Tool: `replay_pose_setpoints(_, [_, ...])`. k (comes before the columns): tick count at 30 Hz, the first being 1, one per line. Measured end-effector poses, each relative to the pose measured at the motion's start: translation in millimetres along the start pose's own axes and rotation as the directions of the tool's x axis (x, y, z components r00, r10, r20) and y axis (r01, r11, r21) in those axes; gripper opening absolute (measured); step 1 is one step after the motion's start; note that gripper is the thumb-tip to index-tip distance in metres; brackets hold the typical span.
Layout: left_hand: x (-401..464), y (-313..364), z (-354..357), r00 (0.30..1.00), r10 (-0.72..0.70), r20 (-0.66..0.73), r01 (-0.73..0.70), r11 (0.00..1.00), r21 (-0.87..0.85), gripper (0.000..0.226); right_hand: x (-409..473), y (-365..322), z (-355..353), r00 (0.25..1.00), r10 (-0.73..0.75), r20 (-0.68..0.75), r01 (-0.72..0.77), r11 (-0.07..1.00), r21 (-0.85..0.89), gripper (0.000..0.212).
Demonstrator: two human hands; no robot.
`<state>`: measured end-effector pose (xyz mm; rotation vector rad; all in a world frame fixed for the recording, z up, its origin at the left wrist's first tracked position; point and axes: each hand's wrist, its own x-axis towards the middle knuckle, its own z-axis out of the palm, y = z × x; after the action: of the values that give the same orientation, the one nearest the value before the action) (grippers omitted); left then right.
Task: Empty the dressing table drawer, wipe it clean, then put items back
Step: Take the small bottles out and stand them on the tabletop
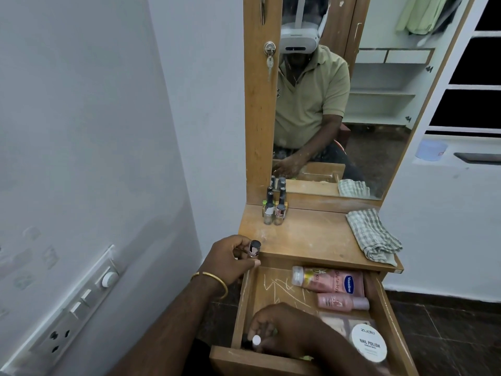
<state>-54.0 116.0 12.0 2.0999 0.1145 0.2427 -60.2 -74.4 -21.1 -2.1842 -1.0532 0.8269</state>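
Drawer (385, 316) of scratched light wood is standing pulled open under the front edge of the wooden desk (311, 237), partly emptied. Left hand (230, 260) is pinching a small dark-capped nail polish bottle (254, 248) in its fingers at the desk's front left corner. Right hand (282, 329) is reaching into the drawer's near left corner, fingers closing round a white-capped bottle (256, 341). Two pink lotion bottles (328, 280) and a round white nail polish remover tub (368, 346) are lying along the drawer's right side.

I'd worry about the cluster of upright nail polish bottles (274, 213) at the desk's back left corner: setting another down too close could topple them like skittles. Open room is lying mid-desk, between them and the checked cloth (371, 234) that is overhanging the right edge.
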Motion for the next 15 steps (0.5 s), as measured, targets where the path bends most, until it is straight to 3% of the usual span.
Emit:
replay_pose_setpoints(4, [8,3,-1,1.0,0.002,-0.005,-0.002,1.0,0.008,0.024,-1,4,-9,0.997,0.032,-0.067,-0.027,0.996,0.084,0.014])
replay_pose_setpoints(8, [20,6,-1,0.999,0.002,-0.032,-0.002,1.0,-0.016,0.026,-3,5,-31,0.968,0.046,-0.247,-0.025,0.996,0.088,0.021])
replay_pose_setpoints(12, [37,12,3,0.999,-0.004,-0.051,0.003,1.0,-0.016,0.028,3,-1,-71,0.853,0.065,-0.518,0.038,0.982,0.186,0.019])
replay_pose_setpoints(15, [51,16,7,0.997,-0.019,-0.077,0.021,0.999,0.028,0.028,15,2,-101,0.757,0.071,-0.65,0.043,0.986,0.158,0.021])
